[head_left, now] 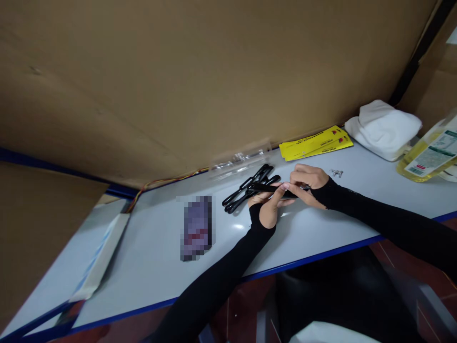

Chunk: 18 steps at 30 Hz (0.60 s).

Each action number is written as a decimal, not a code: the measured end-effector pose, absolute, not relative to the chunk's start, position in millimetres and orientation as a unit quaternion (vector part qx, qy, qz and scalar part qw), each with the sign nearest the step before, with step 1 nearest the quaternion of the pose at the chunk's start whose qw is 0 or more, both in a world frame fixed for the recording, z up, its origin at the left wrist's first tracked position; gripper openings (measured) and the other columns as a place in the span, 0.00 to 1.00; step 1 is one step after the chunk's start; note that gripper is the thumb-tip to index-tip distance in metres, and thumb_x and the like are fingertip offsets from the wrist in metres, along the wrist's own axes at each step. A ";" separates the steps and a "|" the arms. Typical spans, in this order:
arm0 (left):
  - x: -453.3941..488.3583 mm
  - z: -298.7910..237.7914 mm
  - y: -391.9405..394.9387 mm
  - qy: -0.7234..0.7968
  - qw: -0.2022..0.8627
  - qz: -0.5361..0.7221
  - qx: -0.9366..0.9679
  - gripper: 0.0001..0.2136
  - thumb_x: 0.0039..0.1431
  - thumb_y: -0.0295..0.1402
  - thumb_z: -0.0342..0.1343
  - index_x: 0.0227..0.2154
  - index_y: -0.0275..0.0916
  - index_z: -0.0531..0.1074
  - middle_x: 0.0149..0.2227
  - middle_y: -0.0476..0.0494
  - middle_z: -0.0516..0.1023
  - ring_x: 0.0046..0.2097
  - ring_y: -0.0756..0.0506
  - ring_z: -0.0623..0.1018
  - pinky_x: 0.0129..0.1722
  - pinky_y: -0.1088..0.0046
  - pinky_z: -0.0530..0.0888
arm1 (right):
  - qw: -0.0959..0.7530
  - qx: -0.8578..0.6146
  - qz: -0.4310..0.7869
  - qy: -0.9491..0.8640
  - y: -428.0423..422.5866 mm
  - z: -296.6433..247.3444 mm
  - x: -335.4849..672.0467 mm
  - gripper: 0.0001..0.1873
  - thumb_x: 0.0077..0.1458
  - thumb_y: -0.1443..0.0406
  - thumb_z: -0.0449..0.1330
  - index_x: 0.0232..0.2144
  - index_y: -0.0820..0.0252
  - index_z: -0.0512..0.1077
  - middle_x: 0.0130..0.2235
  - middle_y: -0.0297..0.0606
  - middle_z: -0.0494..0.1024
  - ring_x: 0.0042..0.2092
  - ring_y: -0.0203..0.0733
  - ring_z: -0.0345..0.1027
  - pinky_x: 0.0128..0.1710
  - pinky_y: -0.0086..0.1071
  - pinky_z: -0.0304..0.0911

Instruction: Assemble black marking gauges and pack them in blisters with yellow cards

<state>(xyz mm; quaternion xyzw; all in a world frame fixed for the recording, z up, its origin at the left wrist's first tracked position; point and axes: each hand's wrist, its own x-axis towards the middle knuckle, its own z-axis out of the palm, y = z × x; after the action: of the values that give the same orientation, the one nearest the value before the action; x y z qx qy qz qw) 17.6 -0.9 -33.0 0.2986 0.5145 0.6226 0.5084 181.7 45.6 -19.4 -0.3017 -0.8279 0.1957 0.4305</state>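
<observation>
Fingers of the left hand [267, 210] and right hand [309, 184] pinch one slim black strip [264, 187] just right of the strip pile [243, 189]. Yellow cards [315, 141] lie beyond that pile.

One held black strip [274, 189], roughly three loose strips [246, 186] at ten o'clock; two yellow cards [316, 142], one cloth [383, 127], one bottle [426, 157].

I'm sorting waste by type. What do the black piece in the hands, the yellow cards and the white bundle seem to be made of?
Black piece, held by left hand and right hand: probably moulded plastic, thin, smooth, slightly glossy. Yellow cards: likely printed card, flat, stacked, faintly shiny. White bundle: soft cloth, matte, with visible folds.
</observation>
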 end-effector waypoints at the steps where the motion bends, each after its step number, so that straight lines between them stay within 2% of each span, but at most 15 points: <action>1: 18.5 -32.2 -1.1 0.515 0.508 0.624 0.295 0.24 0.34 0.44 0.82 0.30 0.31 0.83 0.37 0.36 0.86 0.28 0.38 0.86 0.30 0.58 0.87 | 0.430 -0.300 0.190 -0.830 45.8 -19.3 182.1 0.18 0.70 0.60 0.57 0.26 0.58 0.65 0.30 0.30 0.63 0.29 0.34 0.53 0.32 0.32 0.53; 5: 19.1 -31.8 -1.8 0.511 0.506 0.633 0.288 0.24 0.34 0.43 0.81 0.30 0.31 0.83 0.38 0.36 0.86 0.30 0.39 0.86 0.32 0.57 0.88 | 0.418 -0.295 0.221 -0.830 47.9 -17.8 183.8 0.19 0.70 0.60 0.57 0.26 0.58 0.64 0.28 0.30 0.62 0.29 0.34 0.54 0.32 0.31 0.53; 8: 17.6 -31.4 -2.6 0.505 0.519 0.626 0.290 0.24 0.36 0.43 0.81 0.32 0.32 0.84 0.34 0.39 0.86 0.31 0.38 0.86 0.34 0.58 0.88 | 0.410 -0.289 0.231 -0.834 49.8 -16.9 184.9 0.19 0.71 0.59 0.58 0.26 0.57 0.65 0.27 0.29 0.62 0.29 0.34 0.54 0.31 0.31 0.53; 13: 17.8 -27.4 -4.0 0.495 0.529 0.630 0.281 0.25 0.35 0.43 0.81 0.33 0.32 0.83 0.31 0.40 0.85 0.31 0.38 0.87 0.34 0.59 0.88 | 0.406 -0.261 0.146 -0.864 51.5 -16.7 187.5 0.17 0.70 0.60 0.59 0.28 0.58 0.66 0.30 0.30 0.63 0.29 0.34 0.53 0.32 0.31 0.53; 18: 20.4 -26.3 -5.8 0.496 0.522 0.634 0.283 0.22 0.37 0.42 0.80 0.32 0.32 0.83 0.33 0.39 0.86 0.32 0.40 0.86 0.35 0.61 0.87 | 0.367 -0.306 0.092 -0.874 50.4 -21.7 184.9 0.17 0.72 0.61 0.53 0.29 0.56 0.64 0.29 0.31 0.62 0.28 0.36 0.51 0.31 0.32 0.51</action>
<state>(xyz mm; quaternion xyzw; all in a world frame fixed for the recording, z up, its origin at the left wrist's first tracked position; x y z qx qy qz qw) 20.4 -5.8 -26.3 0.2832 0.4958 0.6339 0.5217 184.9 50.4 -21.7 -0.3059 -0.8735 0.0918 0.3674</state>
